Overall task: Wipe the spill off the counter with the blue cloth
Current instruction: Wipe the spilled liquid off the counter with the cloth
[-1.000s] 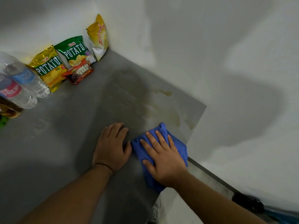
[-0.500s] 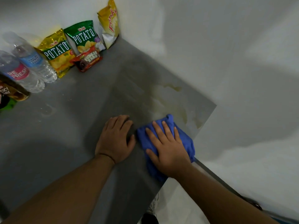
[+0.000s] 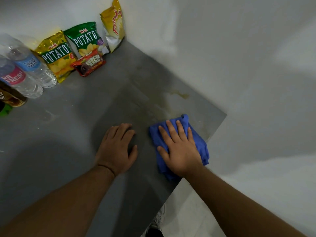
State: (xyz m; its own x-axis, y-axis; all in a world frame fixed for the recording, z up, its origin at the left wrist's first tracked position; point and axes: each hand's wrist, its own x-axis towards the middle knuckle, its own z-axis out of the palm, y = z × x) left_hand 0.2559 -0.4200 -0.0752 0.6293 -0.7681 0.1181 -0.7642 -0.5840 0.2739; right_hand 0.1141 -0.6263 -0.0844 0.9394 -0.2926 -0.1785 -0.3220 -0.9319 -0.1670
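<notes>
1. At the far left stand two water bottles (image 3: 36,69), well away from the work. A dark container (image 3: 12,98) beside them is cut by the frame edge, and we cannot tell what it is.
2. Four snack bags (image 3: 87,40) lean along the back wall, out of the cloth's way.
3. The left hand (image 3: 118,149) lies palm down on the bare counter (image 3: 68,134). Its fingers are relaxed and grasp nothing. We judge that it braces the body while the other arm works.
4. The blue cloth (image 3: 199,142) sits bunched near the counter's front right corner, under the right hand (image 3: 179,149). That hand presses it with straight, spread fingers rather than clenching it. We think the flat palm spreads pressure across the cloth.
5. The spill (image 3: 181,95) is a yellowish film just beyond the cloth, with a darker patch near the right wall (image 3: 239,48). It is not yet wiped, so we judge the job to be partway done.
6. The counter is grey, smooth and dull, and fits into a corner of white walls. It ends at a straight right edge. A pale floor and a shoe (image 3: 157,223) show below it.
</notes>
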